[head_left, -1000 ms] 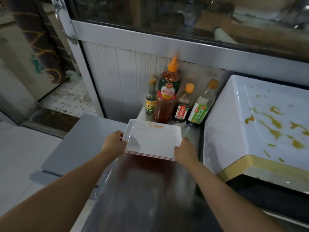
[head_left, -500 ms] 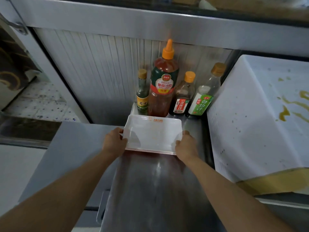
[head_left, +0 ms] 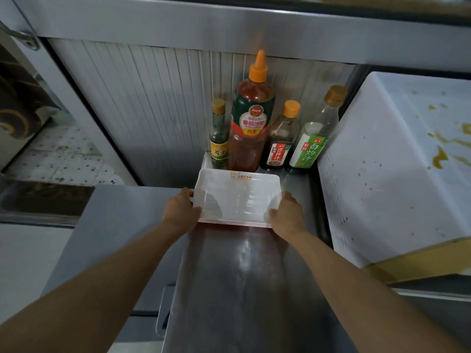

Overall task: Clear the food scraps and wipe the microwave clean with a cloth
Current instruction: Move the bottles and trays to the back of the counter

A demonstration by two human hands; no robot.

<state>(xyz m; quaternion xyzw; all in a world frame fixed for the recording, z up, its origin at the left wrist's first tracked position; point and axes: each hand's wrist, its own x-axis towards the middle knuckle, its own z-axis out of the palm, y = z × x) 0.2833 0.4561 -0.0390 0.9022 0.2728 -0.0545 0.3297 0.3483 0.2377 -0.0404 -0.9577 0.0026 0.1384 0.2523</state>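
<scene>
Both hands have carried the white tray a little farther back along the counter, so its far edge now lies just in front of the bottles. Fingers of the left hand curl around the tray's left edge, and those of the right hand grasp its right edge, thumb over the rim. Red-edged layers show under the tray's near rim. Behind it four bottles stand upright against the ribbed wall: a small green bottle, a tall ketchup bottle with an orange nozzle, a dark sauce bottle and a clear bottle with a green label. To the right, just beside the counter, sits the white microwave, its top smeared with yellow-brown food stains.
</scene>
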